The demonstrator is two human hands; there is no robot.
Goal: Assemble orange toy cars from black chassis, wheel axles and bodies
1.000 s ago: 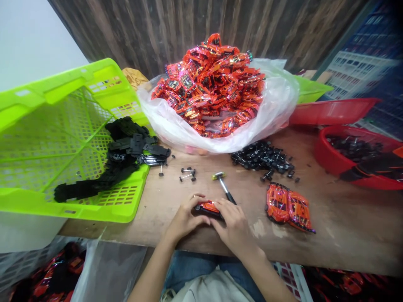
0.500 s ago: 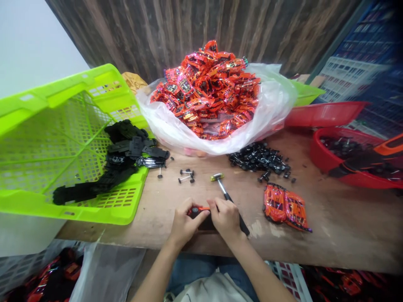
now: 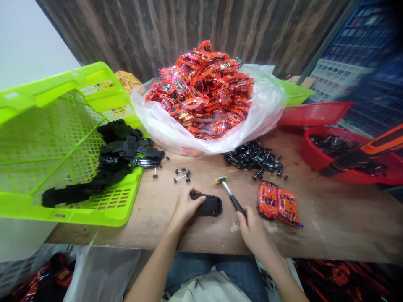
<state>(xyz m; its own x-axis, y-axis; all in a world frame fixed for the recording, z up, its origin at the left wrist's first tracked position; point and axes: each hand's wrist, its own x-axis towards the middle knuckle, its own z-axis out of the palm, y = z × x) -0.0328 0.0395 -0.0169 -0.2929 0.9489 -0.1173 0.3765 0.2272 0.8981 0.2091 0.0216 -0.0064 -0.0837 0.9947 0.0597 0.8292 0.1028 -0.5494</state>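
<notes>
My left hand (image 3: 188,206) grips a toy car (image 3: 208,205) by its left end, black underside up, low over the wooden table or resting on it. To its right, my right hand (image 3: 248,224) is closed around the black handle of a small hammer (image 3: 232,197). The hammer's yellowish head points away from me. Right of the hammer lie orange toy cars (image 3: 277,202) side by side. Several wheel axles (image 3: 182,175) lie beyond my left hand. A heap of black wheel axles (image 3: 252,158) sits farther back.
A white plastic bag (image 3: 201,144) heaped with orange car bodies (image 3: 204,92) stands at the back. Left, a tipped green crate (image 3: 122,214) holds black car bases (image 3: 116,155). A red bowl (image 3: 310,155) with wheel parts and an orange-black tool (image 3: 374,147) is at right.
My right hand has left the toy car and closed on the hammer's handle. The toy car now shows its black underside, held by my left hand alone. The view has shifted slightly.
</notes>
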